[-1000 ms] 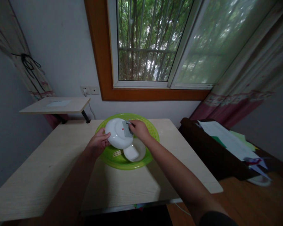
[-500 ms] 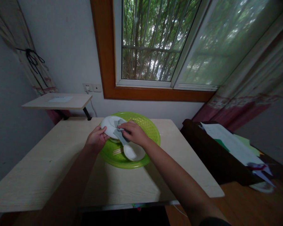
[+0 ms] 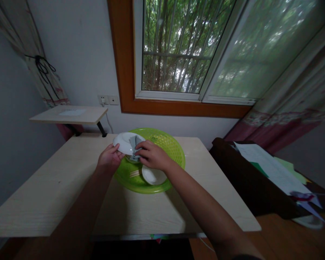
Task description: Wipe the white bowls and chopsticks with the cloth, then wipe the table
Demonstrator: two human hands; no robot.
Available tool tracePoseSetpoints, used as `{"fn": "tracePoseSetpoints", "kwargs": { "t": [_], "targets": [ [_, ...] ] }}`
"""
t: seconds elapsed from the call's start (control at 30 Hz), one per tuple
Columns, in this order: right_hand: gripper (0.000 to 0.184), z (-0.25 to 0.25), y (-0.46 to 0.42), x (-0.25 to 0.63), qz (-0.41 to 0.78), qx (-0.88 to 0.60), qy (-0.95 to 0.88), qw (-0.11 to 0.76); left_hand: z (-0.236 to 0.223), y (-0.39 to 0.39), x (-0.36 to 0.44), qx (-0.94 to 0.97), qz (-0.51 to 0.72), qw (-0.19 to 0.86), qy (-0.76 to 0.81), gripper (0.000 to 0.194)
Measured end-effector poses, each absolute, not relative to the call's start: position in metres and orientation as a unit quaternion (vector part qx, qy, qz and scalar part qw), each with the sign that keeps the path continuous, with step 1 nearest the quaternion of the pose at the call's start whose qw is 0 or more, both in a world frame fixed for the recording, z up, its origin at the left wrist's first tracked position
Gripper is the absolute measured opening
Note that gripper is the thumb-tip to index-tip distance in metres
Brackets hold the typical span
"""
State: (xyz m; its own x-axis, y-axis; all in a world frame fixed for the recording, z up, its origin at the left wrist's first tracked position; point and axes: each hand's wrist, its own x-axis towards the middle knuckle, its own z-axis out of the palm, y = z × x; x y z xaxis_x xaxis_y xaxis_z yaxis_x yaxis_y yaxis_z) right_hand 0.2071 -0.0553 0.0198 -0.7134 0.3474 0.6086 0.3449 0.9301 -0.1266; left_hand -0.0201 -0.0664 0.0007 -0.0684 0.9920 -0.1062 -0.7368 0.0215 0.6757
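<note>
A round green plastic basket (image 3: 170,144) sits at the far middle of the pale wooden table (image 3: 56,187). My left hand (image 3: 108,159) grips the near rim of a white plate (image 3: 123,142) held nearly flat over the basket's left side. My right hand (image 3: 151,155) is closed on a grey cloth (image 3: 135,146) pressed on the plate's upper face. A second white dish (image 3: 153,176) lies in the basket just under my right wrist, beside wooden chopsticks (image 3: 134,174).
A small shelf board (image 3: 70,115) juts from the wall at the back left. A dark cabinet (image 3: 246,177) with papers (image 3: 271,164) stands to the right of the table. Behind the table are a barred window and curtains.
The plate has tipped from facing me to nearly flat and shifted left. My right hand with the cloth has slid down and left across it.
</note>
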Motion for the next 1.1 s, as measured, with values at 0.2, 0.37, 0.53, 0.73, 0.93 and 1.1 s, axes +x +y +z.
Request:
{"fn": "tracePoseSetpoints", "kwargs": {
  "t": [0.2, 0.37, 0.53, 0.73, 0.93, 1.1],
  "targets": [
    [0.021, 0.017, -0.047, 0.216, 0.013, -0.259, -0.897, 0.358, 0.003, -0.066, -0.021, 0.151, 0.687, 0.644, 0.301, 0.038],
    [0.022, 0.015, -0.049, 0.210, -0.014, -0.219, -0.916, 0.335, 0.003, -0.067, -0.021, 0.175, 0.676, 0.652, 0.295, 0.037],
    [0.026, 0.012, -0.059, 0.199, -0.044, -0.173, -0.940, 0.291, 0.000, -0.067, -0.021, 0.213, 0.659, 0.664, 0.283, 0.042],
    [0.031, 0.014, -0.062, 0.196, -0.034, -0.182, -0.940, 0.287, 0.000, -0.066, -0.021, 0.246, 0.644, 0.669, 0.278, 0.043],
    [0.035, 0.016, -0.061, 0.195, -0.005, -0.179, -0.937, 0.302, 0.000, -0.072, -0.019, 0.315, 0.598, 0.679, 0.286, 0.028],
    [0.036, 0.015, -0.059, 0.195, 0.005, -0.204, -0.928, 0.311, -0.005, -0.071, -0.018, 0.327, 0.570, 0.701, 0.276, 0.039]
  ]
}}
